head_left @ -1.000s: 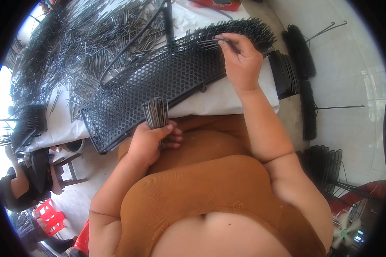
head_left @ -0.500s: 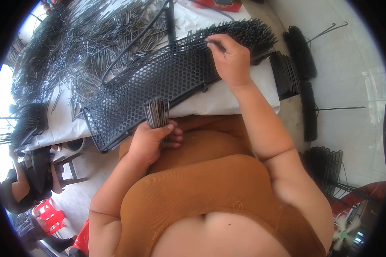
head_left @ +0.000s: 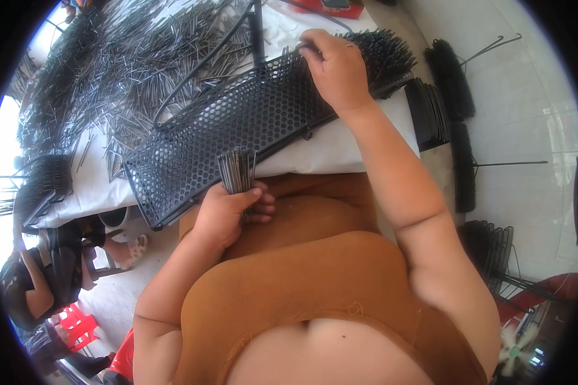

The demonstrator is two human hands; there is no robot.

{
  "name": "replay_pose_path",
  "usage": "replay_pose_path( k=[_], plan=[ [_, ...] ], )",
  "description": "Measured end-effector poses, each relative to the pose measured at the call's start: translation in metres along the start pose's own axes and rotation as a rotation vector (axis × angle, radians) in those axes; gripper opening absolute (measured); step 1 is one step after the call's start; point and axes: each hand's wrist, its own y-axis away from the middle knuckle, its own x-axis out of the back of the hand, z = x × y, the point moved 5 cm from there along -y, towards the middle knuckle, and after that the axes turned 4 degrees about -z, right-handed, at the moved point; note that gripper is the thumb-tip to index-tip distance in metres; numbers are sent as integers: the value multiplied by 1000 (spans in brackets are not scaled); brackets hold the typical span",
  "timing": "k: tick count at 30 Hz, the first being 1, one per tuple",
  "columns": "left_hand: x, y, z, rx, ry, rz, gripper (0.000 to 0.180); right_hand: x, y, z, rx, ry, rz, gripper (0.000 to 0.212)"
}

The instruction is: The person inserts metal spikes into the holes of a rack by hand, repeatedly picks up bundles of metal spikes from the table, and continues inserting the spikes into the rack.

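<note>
A bundle of thin dark rods (head_left: 237,172) stands upright in my left hand (head_left: 230,210), which is closed round its lower part below the near edge of a black perforated rack (head_left: 237,119). My right hand (head_left: 338,69) is over the rack's far edge, toward its right end, with thumb and fingers pinched together. What the pinch holds, if anything, is too small to make out. Dark rods (head_left: 386,56) stand densely packed in the rack's right end, beside my right hand. Open hexagonal holes show across the rack's left and middle.
Loose rods (head_left: 141,70) lie heaped on the white-covered table (head_left: 331,154) beyond the rack. A curved black handle (head_left: 205,61) rises behind it. Dark racks (head_left: 427,115) and brush-like pieces (head_left: 449,77) stand at the right. Another person (head_left: 61,256) sits at the left.
My right hand has moved up and slightly left, toward the rack's far edge. My left hand keeps its hold on the bundle. The other person's foot has come into view.
</note>
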Motion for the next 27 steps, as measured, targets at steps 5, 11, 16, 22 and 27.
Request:
replay_pose_path(
  k=[5, 11, 16, 22, 27],
  plan=[
    [-1, 1, 1, 1, -6, 2, 12, -4, 2, 5, 23, 7, -38, 7],
    [0, 0, 0, 1, 4, -6, 13, -1, 5, 6, -22, 50, -86, 7],
    [-1, 1, 1, 2, 3, -1, 13, -1, 6, 14, -44, 203, -157, 17],
    [-2, 1, 0, -5, 14, -3, 15, 0, 4, 5, 89, 244, -157, 17],
    [1, 6, 2, 2, -5, 34, 16, 22, 29, -49, -166, -254, -132, 13]
  ],
)
